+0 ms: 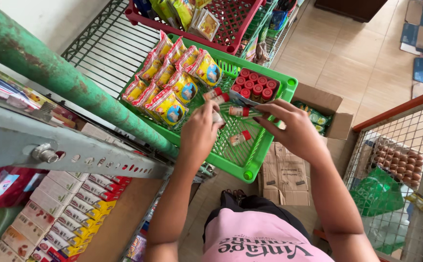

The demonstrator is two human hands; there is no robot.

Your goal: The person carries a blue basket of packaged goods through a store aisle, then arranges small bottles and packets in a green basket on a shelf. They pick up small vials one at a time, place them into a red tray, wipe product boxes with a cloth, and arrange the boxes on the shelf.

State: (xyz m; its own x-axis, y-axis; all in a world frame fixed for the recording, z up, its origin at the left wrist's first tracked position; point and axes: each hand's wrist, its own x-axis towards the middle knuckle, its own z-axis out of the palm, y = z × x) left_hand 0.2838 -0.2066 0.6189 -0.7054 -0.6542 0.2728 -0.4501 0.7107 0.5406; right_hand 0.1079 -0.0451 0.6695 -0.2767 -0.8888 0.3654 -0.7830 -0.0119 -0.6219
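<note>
Over the green slotted plastic basket (250,160): left hand (199,133) curled around a small red-capped bottle (218,118), right hand (294,128) pinching another red-capped bottle (239,111). Third bottle (240,138) loose on the basket floor between both hands. Yellow snack packets (172,77) at its far-left end.

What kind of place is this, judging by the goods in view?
Probably a small grocery shop: a green basket of snack packets and red-capped bottles, boxed goods on a shelf, egg trays.
</note>
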